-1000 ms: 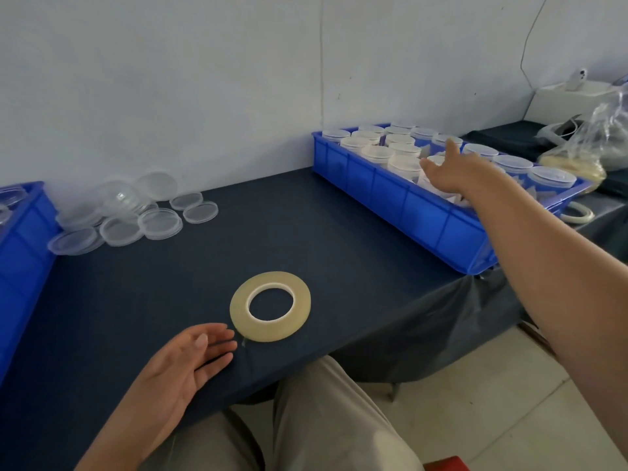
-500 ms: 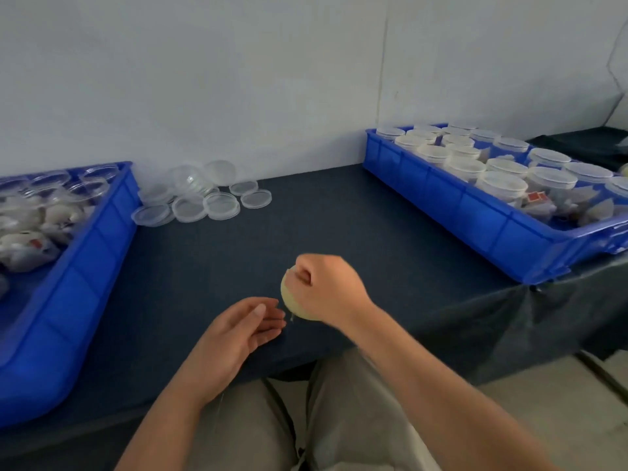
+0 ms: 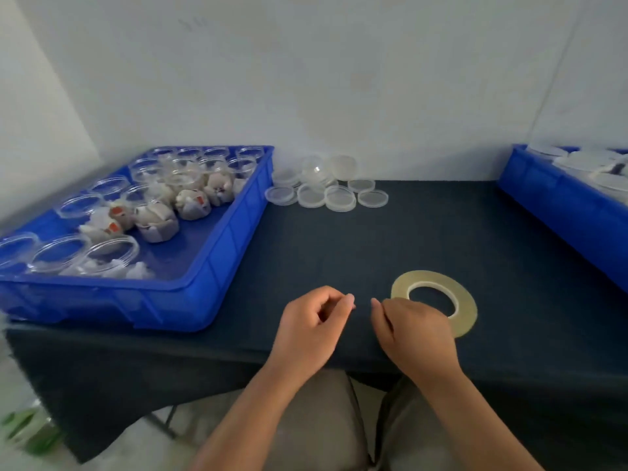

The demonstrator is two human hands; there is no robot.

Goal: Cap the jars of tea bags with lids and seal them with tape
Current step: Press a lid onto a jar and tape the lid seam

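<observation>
The yellowish tape roll [image 3: 465, 302] lies flat on the dark table near the front edge. My right hand [image 3: 413, 329] hovers over the roll's near-left rim, knuckles up and fingers curled, forefinger tip pointing left. My left hand [image 3: 314, 326] is a short gap to its left, thumb and forefinger pinched together. Both seem to pinch a clear tape strip, too thin to see. Open jars of tea bags [image 3: 154, 222] stand in the blue crate [image 3: 217, 266] at left. Loose clear lids [image 3: 339, 198] lie by the wall.
A second blue crate [image 3: 560, 205] with capped jars [image 3: 584, 161] sits at the right edge of the table. The dark cloth [image 3: 339, 239] hangs over the front edge above my knees. Something green lies on the floor at lower left [image 3: 30, 433].
My view swung left, bringing the open-jar crate into sight. My right hand came back from the right crate, picked up the tape roll, and the roll now lies flat again. My left hand's fingers have curled.
</observation>
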